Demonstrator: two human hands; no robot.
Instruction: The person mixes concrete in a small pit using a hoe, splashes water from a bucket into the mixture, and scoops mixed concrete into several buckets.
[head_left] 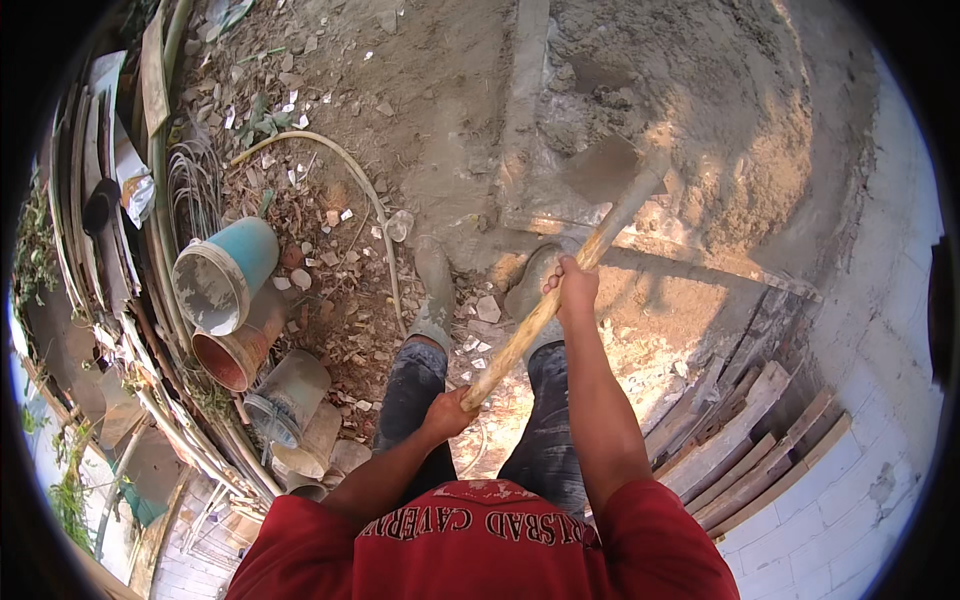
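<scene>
Both my hands grip a hoe by its long wooden handle (520, 340), which slants from near my waist up toward the far right. My left hand (450, 412) is closed round the lower end of the handle, close to my left thigh. Higher up, in front of my right boot, my right hand (573, 285) wraps round the shaft. The mud-coated far end of the hoe bears a wide flat blade (605, 168), resting at the wet grey mortar (690, 75). Part of the blade blends with the mortar.
A board (690, 252) edges the mortar's near side; another strip (527, 100) runs along its left. Several buckets, one of them blue (245, 250), lie at the left beside a hose (350, 165) and rubble. Stacked planks (740, 430) lean by the white wall (830, 500) at right.
</scene>
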